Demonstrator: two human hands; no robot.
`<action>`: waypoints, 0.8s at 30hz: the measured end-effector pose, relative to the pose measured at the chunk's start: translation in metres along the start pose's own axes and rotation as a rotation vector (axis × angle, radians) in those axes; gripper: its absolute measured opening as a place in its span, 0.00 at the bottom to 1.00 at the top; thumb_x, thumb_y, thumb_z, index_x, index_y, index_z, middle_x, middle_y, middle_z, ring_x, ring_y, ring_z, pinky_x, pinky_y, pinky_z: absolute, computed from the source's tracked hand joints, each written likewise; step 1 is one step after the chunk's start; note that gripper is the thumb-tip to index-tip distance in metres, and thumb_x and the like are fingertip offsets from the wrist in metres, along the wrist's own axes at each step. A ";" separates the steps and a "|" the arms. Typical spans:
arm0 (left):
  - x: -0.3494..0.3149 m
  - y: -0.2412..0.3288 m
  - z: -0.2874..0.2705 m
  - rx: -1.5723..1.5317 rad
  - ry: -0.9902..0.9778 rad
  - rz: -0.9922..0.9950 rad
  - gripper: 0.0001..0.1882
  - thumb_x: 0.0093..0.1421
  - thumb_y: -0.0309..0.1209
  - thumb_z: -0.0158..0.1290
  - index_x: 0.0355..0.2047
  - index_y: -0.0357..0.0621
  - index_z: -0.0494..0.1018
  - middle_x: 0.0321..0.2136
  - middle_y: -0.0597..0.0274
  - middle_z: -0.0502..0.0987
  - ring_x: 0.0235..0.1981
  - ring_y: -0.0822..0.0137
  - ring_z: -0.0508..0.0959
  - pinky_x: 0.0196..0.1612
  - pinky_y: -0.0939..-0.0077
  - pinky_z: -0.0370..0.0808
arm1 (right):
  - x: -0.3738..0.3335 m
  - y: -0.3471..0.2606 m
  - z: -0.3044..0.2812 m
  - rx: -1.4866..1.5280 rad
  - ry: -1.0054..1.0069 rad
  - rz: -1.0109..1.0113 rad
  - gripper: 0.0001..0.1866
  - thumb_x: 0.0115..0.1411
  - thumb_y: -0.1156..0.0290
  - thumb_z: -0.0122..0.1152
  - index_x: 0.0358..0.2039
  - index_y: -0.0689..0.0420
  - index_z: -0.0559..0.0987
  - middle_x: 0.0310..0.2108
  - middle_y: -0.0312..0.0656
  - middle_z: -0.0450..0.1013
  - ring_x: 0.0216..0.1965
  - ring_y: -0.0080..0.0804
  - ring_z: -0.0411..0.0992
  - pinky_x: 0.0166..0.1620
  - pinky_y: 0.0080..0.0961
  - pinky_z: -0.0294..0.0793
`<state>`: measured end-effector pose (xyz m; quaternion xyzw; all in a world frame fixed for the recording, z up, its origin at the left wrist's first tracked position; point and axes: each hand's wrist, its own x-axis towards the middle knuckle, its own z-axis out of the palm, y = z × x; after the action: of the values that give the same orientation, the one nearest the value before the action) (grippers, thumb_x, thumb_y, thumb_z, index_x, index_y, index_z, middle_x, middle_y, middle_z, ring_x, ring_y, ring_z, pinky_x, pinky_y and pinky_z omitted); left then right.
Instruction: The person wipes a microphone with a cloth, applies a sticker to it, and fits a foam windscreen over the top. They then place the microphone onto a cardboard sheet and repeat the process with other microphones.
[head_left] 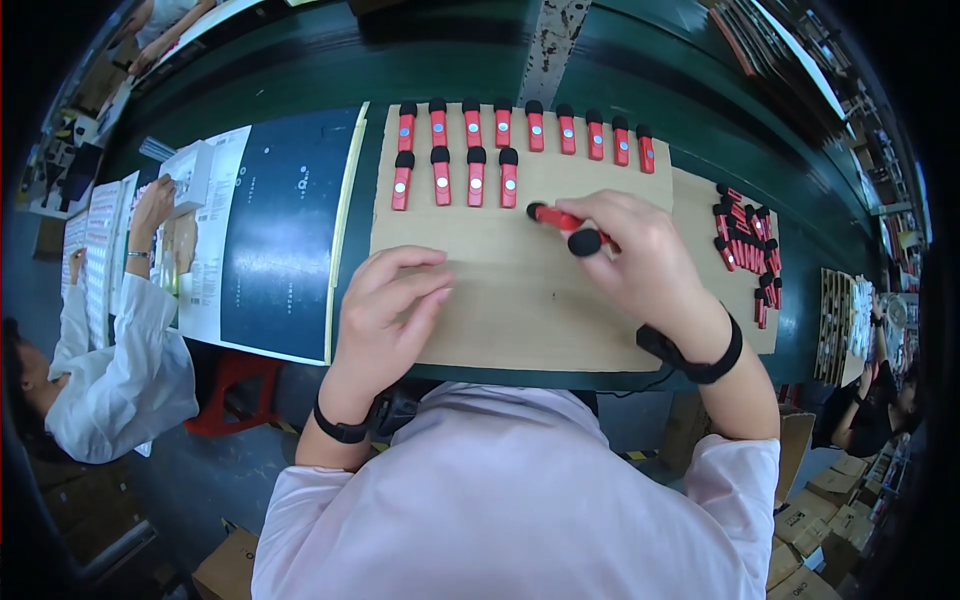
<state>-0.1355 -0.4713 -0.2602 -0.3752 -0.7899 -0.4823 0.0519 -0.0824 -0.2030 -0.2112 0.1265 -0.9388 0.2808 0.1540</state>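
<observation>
My right hand (640,245) is closed over the right-centre of a cardboard sheet (480,320). Its fingers grip a small red microphone (556,217) with a black foam tip pointing left. A second black foam tip (584,242) shows under the thumb; the body behind it is mostly hidden by the hand. My left hand (390,305) hovers above the sheet's left part, fingers apart and slightly curled, with nothing in it. Ahead of both hands, red microphones (473,127) stand side by side in a far row, with a shorter second row (476,182) at the left.
More red microphones (745,245) lie jumbled on cardboard at the right. A dark blue printed board (285,230) lies left of the sheet. A co-worker in white (120,360) handles a white box farther left; another person (880,410) is at the far right. A metal post (548,50) rises behind.
</observation>
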 end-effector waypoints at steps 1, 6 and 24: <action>-0.003 -0.002 -0.004 0.010 0.014 -0.043 0.09 0.48 0.19 0.61 0.32 0.37 0.79 0.39 0.53 0.78 0.40 0.56 0.78 0.44 0.67 0.74 | 0.004 0.006 0.002 -0.078 -0.002 -0.006 0.17 0.48 0.80 0.63 0.41 0.60 0.80 0.32 0.46 0.77 0.32 0.43 0.75 0.35 0.33 0.75; -0.014 -0.013 -0.020 -0.022 0.104 -0.146 0.06 0.49 0.18 0.61 0.29 0.36 0.78 0.39 0.53 0.78 0.41 0.58 0.78 0.45 0.69 0.74 | 0.011 0.024 0.019 -0.247 -0.057 0.067 0.15 0.47 0.80 0.62 0.38 0.60 0.79 0.32 0.46 0.77 0.34 0.46 0.75 0.37 0.36 0.75; -0.032 -0.032 -0.037 0.027 0.168 -0.190 0.08 0.49 0.18 0.61 0.31 0.35 0.76 0.39 0.53 0.78 0.41 0.59 0.78 0.46 0.71 0.73 | 0.013 0.031 0.035 -0.221 -0.080 0.141 0.16 0.50 0.79 0.62 0.41 0.59 0.75 0.35 0.45 0.75 0.36 0.42 0.76 0.40 0.33 0.76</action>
<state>-0.1441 -0.5264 -0.2781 -0.2561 -0.8212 -0.5040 0.0771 -0.1120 -0.1996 -0.2495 0.0537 -0.9760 0.1805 0.1092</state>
